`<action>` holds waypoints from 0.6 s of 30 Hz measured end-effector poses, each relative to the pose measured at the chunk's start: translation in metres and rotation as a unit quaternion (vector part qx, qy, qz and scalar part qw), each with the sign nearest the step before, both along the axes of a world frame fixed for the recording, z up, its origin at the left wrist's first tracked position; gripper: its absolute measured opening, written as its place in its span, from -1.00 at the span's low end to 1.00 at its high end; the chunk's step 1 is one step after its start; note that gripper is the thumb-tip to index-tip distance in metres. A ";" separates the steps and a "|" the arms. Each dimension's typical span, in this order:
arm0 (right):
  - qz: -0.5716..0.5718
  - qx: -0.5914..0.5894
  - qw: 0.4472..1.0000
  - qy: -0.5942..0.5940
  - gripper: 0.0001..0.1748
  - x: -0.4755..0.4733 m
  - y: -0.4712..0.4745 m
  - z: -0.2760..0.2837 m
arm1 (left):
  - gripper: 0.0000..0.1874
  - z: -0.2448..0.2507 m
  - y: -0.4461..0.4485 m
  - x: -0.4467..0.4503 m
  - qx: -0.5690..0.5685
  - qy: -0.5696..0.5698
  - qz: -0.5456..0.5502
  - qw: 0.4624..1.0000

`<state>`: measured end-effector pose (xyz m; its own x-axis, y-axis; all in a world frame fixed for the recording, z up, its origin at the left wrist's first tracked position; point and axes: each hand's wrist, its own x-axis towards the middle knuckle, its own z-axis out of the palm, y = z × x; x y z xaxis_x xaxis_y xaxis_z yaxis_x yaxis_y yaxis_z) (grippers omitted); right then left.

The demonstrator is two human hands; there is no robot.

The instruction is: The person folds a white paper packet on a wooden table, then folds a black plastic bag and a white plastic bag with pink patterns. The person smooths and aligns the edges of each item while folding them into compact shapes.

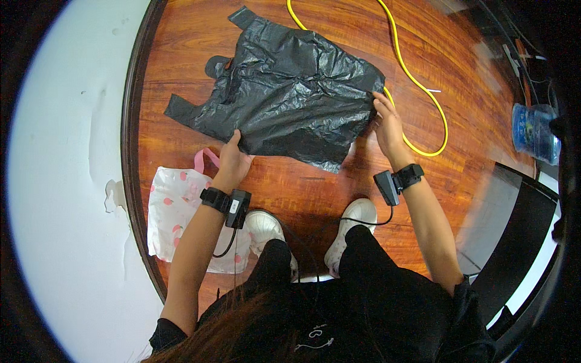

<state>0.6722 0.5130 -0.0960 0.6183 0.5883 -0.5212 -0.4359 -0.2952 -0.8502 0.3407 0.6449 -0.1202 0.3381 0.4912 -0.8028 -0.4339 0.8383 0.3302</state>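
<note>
A crinkled black plastic carrier bag (299,95) is spread flat in front of me, with its two handle loops pointing left. My left hand (233,161) holds its near edge, thumb on top and fingers hidden beneath. At the right end, my right hand (389,129) has its fingers on the bag's edge; part of that grip is hidden. A dark rounded piece (215,67) shows between the handles, and I cannot tell what it is. Below my left hand lies a white bag with a pink fruit print (170,218) and a pink strap (205,156), partly covered by my forearm.
A yellow cable (442,122) loops over the wood-look floor (295,181), passing beneath or behind the black bag. The white wall (68,159) with dark skirting (131,136) bounds the left. Far right stands a bluish plastic container (535,134). Corded devices are strapped to both wrists.
</note>
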 end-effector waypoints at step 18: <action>0.202 -0.135 0.968 0.056 -0.52 -0.078 -0.046 0.010 | -0.62 -0.012 -0.036 -0.006 -0.017 0.037 -0.114 0.993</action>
<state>0.5945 0.4666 -0.0856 0.2963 0.6029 -0.7407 -0.3238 -0.6662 -0.6718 0.3348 0.6090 -0.1319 0.3778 0.3813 -0.8437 -0.2071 0.9230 0.3244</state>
